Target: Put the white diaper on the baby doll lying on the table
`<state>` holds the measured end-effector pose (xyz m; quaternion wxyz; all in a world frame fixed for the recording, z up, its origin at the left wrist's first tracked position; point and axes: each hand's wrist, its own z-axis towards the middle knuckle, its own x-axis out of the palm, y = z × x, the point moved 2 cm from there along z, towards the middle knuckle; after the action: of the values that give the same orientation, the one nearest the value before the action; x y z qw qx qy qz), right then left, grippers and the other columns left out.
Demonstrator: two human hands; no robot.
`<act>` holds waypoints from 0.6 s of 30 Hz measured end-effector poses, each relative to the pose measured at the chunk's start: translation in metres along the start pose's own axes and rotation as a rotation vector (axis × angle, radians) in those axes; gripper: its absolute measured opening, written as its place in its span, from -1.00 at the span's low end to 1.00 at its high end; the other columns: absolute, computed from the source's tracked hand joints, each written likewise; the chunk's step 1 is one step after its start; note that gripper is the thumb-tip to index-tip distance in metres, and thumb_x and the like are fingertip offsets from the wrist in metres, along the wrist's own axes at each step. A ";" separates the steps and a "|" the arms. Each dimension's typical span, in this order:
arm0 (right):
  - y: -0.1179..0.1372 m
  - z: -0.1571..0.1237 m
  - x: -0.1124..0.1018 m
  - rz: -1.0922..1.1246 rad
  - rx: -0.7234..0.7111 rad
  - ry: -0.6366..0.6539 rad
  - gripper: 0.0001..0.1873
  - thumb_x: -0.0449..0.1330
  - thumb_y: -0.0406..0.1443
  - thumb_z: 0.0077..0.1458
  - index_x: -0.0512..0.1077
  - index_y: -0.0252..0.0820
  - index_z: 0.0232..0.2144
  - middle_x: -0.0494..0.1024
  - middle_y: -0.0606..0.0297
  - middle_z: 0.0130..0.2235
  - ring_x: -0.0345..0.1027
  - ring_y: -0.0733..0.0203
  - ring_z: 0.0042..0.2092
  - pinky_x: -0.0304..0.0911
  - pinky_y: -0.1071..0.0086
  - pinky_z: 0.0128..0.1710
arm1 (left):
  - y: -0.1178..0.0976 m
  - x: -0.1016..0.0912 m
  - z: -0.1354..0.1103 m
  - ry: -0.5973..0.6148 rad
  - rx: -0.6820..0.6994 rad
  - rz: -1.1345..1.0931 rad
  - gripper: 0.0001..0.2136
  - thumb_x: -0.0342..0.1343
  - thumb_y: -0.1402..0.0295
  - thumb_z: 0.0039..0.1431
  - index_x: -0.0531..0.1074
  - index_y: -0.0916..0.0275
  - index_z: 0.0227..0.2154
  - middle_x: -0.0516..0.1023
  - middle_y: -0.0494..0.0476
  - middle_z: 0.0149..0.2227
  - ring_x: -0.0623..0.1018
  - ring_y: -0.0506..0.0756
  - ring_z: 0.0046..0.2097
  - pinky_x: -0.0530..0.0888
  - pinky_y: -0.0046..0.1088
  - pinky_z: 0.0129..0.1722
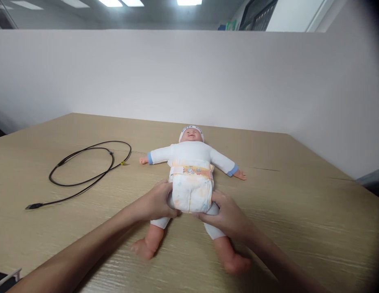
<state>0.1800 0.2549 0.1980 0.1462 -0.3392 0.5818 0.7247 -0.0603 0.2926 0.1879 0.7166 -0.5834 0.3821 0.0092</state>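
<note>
A baby doll [191,151] lies on its back on the wooden table, head away from me, arms spread and legs apart. It wears a white suit with blue cuffs and a white cap with dark lettering. Over the suit, a white diaper [192,193] with an orange printed waistband is wrapped round its hips. My left hand [158,201] is closed at the diaper's leg edge, on the left side of the picture, around the top of the thigh. My right hand [232,213] grips the opposite leg edge likewise. Some fingertips are hidden by the diaper and thighs.
A black cable [91,181] with a yellow tag lies loosely looped on the table [287,195], left of the doll. A pale wall [177,73] rises behind the table. Part of a dark object with a light rim [7,278] shows at the lower left corner.
</note>
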 end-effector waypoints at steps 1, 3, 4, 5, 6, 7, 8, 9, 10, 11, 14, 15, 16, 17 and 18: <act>0.000 -0.001 0.000 0.006 0.004 -0.004 -0.83 0.44 -0.22 0.10 0.69 -0.07 -0.22 0.73 0.26 -0.09 0.58 -0.05 -0.08 0.40 0.17 -0.01 | 0.000 -0.001 0.000 0.001 -0.014 0.016 -0.44 0.40 0.43 -0.12 0.56 0.21 0.05 0.60 0.25 0.06 0.57 0.40 0.07 0.53 -0.05 0.04; -0.001 -0.003 0.001 0.008 0.019 -0.017 -0.78 0.46 -0.21 0.08 0.69 -0.07 -0.18 0.73 0.25 -0.05 0.58 -0.08 -0.02 0.40 0.15 0.02 | -0.001 -0.002 -0.001 0.004 -0.034 0.023 -0.45 0.41 0.43 -0.11 0.56 0.22 0.04 0.61 0.26 0.07 0.57 0.40 0.08 0.53 -0.04 0.06; -0.002 -0.004 0.001 0.009 0.025 -0.020 -0.74 0.48 -0.19 0.07 0.69 -0.07 -0.16 0.72 0.23 -0.03 0.58 -0.10 0.00 0.40 0.13 0.03 | -0.003 -0.003 -0.002 0.011 -0.026 0.008 -0.46 0.43 0.41 -0.09 0.57 0.21 0.04 0.62 0.25 0.07 0.57 0.40 0.09 0.52 -0.05 0.07; -0.002 -0.005 0.002 0.010 0.029 -0.024 -0.69 0.50 -0.15 0.06 0.69 -0.07 -0.14 0.72 0.22 -0.02 0.57 -0.12 0.01 0.40 0.12 0.04 | -0.004 -0.004 -0.002 0.019 -0.006 -0.014 -0.47 0.46 0.37 -0.08 0.58 0.20 0.04 0.62 0.24 0.08 0.57 0.40 0.10 0.52 -0.05 0.09; -0.002 -0.006 0.002 0.013 0.033 -0.030 -0.66 0.50 -0.10 0.07 0.69 -0.06 -0.12 0.72 0.21 -0.03 0.57 -0.13 0.01 0.41 0.11 0.04 | -0.006 -0.005 -0.003 0.030 0.019 -0.040 -0.47 0.49 0.31 -0.05 0.59 0.17 0.04 0.63 0.22 0.09 0.57 0.39 0.12 0.52 -0.06 0.11; -0.002 -0.007 0.003 0.019 0.036 -0.039 -0.64 0.49 -0.06 0.09 0.69 -0.06 -0.11 0.73 0.20 -0.03 0.57 -0.13 0.01 0.41 0.10 0.04 | -0.007 -0.006 -0.004 0.040 0.041 -0.065 -0.49 0.51 0.24 0.00 0.59 0.15 0.05 0.64 0.20 0.09 0.57 0.38 0.12 0.52 -0.08 0.12; -0.001 -0.008 0.003 0.025 0.037 -0.052 -0.64 0.47 -0.02 0.13 0.69 -0.06 -0.10 0.73 0.20 -0.05 0.57 -0.12 -0.01 0.41 0.10 0.03 | -0.008 -0.007 -0.004 0.049 0.053 -0.084 -0.51 0.50 0.16 0.05 0.60 0.14 0.05 0.65 0.18 0.08 0.57 0.36 0.11 0.52 -0.09 0.12; -0.001 -0.008 0.003 0.032 0.039 -0.066 -0.64 0.44 -0.01 0.17 0.69 -0.06 -0.09 0.73 0.20 -0.06 0.57 -0.11 -0.02 0.41 0.10 0.02 | -0.009 -0.007 -0.005 0.054 0.051 -0.095 -0.53 0.48 0.09 0.10 0.61 0.13 0.04 0.66 0.17 0.07 0.58 0.34 0.08 0.52 -0.10 0.10; 0.000 -0.009 0.004 0.041 0.045 -0.079 -0.65 0.41 0.00 0.20 0.69 -0.06 -0.09 0.74 0.20 -0.07 0.58 -0.10 -0.03 0.42 0.10 0.02 | -0.008 -0.008 -0.005 0.055 0.040 -0.099 -0.55 0.45 0.06 0.15 0.61 0.13 0.04 0.66 0.17 0.05 0.58 0.32 0.06 0.53 -0.11 0.09; 0.000 -0.009 0.004 0.053 0.053 -0.085 -0.66 0.40 -0.01 0.22 0.69 -0.06 -0.10 0.74 0.20 -0.08 0.58 -0.10 -0.04 0.42 0.10 0.03 | -0.008 -0.008 -0.006 0.052 0.026 -0.098 -0.56 0.42 0.04 0.18 0.61 0.13 0.04 0.66 0.17 0.03 0.59 0.31 0.05 0.53 -0.11 0.07; 0.001 -0.008 0.004 0.102 0.071 -0.066 -0.67 0.37 -0.01 0.26 0.69 -0.05 -0.07 0.75 0.22 -0.07 0.60 -0.09 -0.05 0.44 0.11 0.03 | -0.006 -0.006 -0.005 0.041 0.012 -0.110 -0.61 0.41 0.05 0.20 0.63 0.13 0.00 0.66 0.17 0.04 0.58 0.31 0.04 0.53 -0.10 0.08; 0.001 -0.008 0.004 0.113 0.073 -0.062 -0.67 0.37 -0.01 0.26 0.69 -0.04 -0.06 0.75 0.23 -0.06 0.60 -0.08 -0.05 0.44 0.11 0.02 | -0.005 -0.006 -0.004 0.040 0.015 -0.119 -0.62 0.40 0.05 0.21 0.64 0.13 -0.01 0.67 0.16 0.04 0.58 0.30 0.04 0.53 -0.10 0.09; 0.001 -0.008 0.004 0.119 0.072 -0.063 -0.66 0.37 -0.01 0.26 0.69 -0.05 -0.06 0.75 0.22 -0.06 0.61 -0.08 -0.06 0.44 0.11 0.02 | -0.005 -0.005 -0.004 0.040 0.019 -0.127 -0.63 0.39 0.06 0.22 0.64 0.14 -0.02 0.67 0.16 0.03 0.58 0.29 0.03 0.53 -0.11 0.09; 0.001 -0.008 0.004 0.120 0.073 -0.070 -0.66 0.38 -0.01 0.25 0.69 -0.06 -0.07 0.75 0.22 -0.07 0.60 -0.08 -0.07 0.44 0.11 0.02 | -0.004 -0.004 -0.004 0.042 0.022 -0.133 -0.64 0.38 0.06 0.22 0.64 0.14 -0.03 0.68 0.15 0.02 0.59 0.29 0.01 0.53 -0.12 0.09; 0.001 -0.008 0.004 0.118 0.078 -0.081 -0.66 0.39 -0.01 0.24 0.69 -0.07 -0.09 0.75 0.22 -0.08 0.60 -0.08 -0.08 0.44 0.10 0.03 | -0.004 -0.004 -0.004 0.040 0.024 -0.137 -0.65 0.38 0.07 0.23 0.64 0.15 -0.03 0.68 0.15 0.01 0.59 0.28 0.00 0.53 -0.13 0.08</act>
<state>0.1787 0.2461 0.1952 0.1396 -0.2687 0.6222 0.7219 -0.0632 0.2899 0.1935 0.7147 -0.5996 0.3558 -0.0562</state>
